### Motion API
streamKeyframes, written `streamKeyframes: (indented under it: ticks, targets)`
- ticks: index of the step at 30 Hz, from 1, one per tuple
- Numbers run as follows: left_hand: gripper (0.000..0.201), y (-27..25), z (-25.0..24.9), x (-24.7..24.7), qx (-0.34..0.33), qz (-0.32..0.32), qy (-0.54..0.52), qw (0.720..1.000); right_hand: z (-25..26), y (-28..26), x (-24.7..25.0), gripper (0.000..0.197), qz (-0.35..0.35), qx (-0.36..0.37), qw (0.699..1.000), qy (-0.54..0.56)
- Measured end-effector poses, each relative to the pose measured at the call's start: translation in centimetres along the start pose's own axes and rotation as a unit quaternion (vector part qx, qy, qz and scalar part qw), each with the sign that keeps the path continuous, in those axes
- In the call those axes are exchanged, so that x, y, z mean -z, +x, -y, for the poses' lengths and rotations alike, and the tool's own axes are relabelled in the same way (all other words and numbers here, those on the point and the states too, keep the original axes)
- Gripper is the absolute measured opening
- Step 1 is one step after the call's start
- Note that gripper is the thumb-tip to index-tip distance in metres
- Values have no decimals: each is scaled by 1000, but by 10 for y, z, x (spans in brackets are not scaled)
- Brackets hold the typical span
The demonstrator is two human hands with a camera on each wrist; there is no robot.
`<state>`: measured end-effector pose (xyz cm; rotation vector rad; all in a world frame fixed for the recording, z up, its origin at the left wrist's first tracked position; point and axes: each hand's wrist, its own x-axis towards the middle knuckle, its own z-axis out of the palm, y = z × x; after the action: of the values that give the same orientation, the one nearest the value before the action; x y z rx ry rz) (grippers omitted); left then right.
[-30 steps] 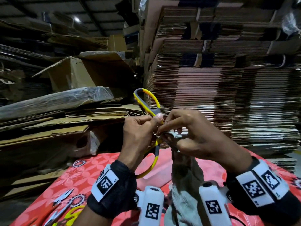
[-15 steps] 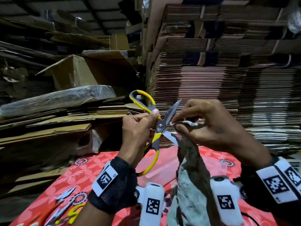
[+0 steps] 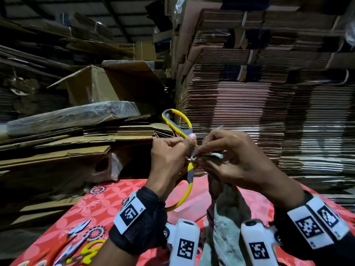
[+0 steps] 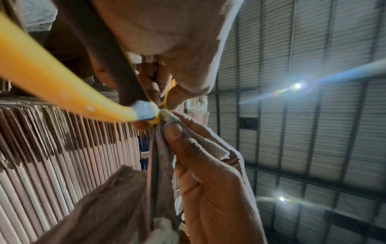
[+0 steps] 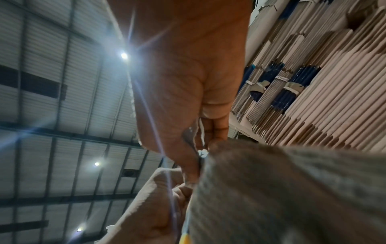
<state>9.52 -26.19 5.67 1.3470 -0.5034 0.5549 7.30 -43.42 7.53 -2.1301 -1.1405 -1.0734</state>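
Now in hand: I wipe the scissors [image 3: 189, 189] blade with the cloth [image 3: 226, 208].
Left hand [image 3: 169, 158]: fingers curled round the scissors near the pivot, held above the table's [image 3: 115, 198] far edge.
Right hand [image 3: 236, 160]: pinches the cloth over the blade.
Doing it well: I'd stroke from pivot to tip, cloth folded thick, fingertips off the cutting edge.

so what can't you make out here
Head view: the scissors blades are mostly hidden by the right hand and cloth; whether they're apart is unclear.
Left wrist view: the handle is blurred, too near the lens.
Head view: another pair of scissors is partly cut off by the bottom edge.
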Motion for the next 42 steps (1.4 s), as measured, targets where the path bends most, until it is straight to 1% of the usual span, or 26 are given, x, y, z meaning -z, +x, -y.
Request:
streamKeyframes:
  ticks: [3, 5, 6, 10, 12, 13, 15, 18, 20, 25, 27, 29, 31, 33, 35, 37, 38, 40, 42]
  targets:
    - [34, -3, -1, 0, -5, 11, -10, 1000, 0, 0, -8, 14, -55, 1, 998, -24]
    - [35, -4, -3, 2, -9, 14, -8, 1000, 2, 0, -15, 14, -74, 7, 996, -40]
    - [36, -3, -3, 3, -14, 12, 3, 1000, 2, 0, -15, 15, -66, 8, 997, -44]
    - [48, -2, 0, 0, 2, 1, 18, 1000, -3, 1, 1, 19, 23, 0, 999, -35]
    - [54, -3, 4, -2, -1, 6, 43, 999, -4, 1, 7, 18, 40, -10, 998, -41]
    - [54, -3, 7, -3, -5, 7, 52, 999, -3, 1, 8, 17, 38, -15, 998, -44]
    - [52, -5, 6, -4, -11, 3, 42, 999, -2, 1, 6, 15, 7, -19, 999, -44]
    - [40, -5, 3, -3, -20, -1, 18, 1000, 0, 0, -3, 12, -64, -22, 997, -39]
    - [35, -4, 1, -1, -19, -10, 11, 1000, 2, -1, -10, 10, -92, -19, 995, -45]
    - [35, -4, -3, 3, -23, -18, -4, 1000, 8, -4, -25, 11, -148, -19, 986, -75]
    - [34, -4, -5, 4, -22, -16, -2, 1000, 9, -5, -28, 10, -168, -25, 983, -70]
    - [39, -2, -5, 5, -23, -20, -1, 1000, 8, -5, -29, 10, -179, -41, 982, -47]
    - [40, 0, -4, 6, -24, -21, -3, 999, 9, -4, -28, 11, -166, -67, 984, -8]
    - [41, -1, -5, 5, -25, -16, -3, 1000, 10, -2, -22, 11, -131, -92, 987, 20]
    - [43, -1, -2, 3, -29, -21, 9, 999, 9, 0, -13, 11, -79, -116, 990, 2]
    - [43, 1, 3, 3, -37, -32, 26, 998, 7, 2, -6, 7, -12, -136, 989, -48]
    - [43, 2, 6, 5, -42, -37, 29, 998, 7, 2, -4, 5, 5, -144, 987, -68]
    - [44, 4, 8, 6, -48, -41, 32, 997, 7, 2, 1, 3, 6, -157, 986, -57]
    - [44, 3, 7, 5, -52, -36, 28, 998, 8, 2, 3, 4, -7, -157, 988, -4]
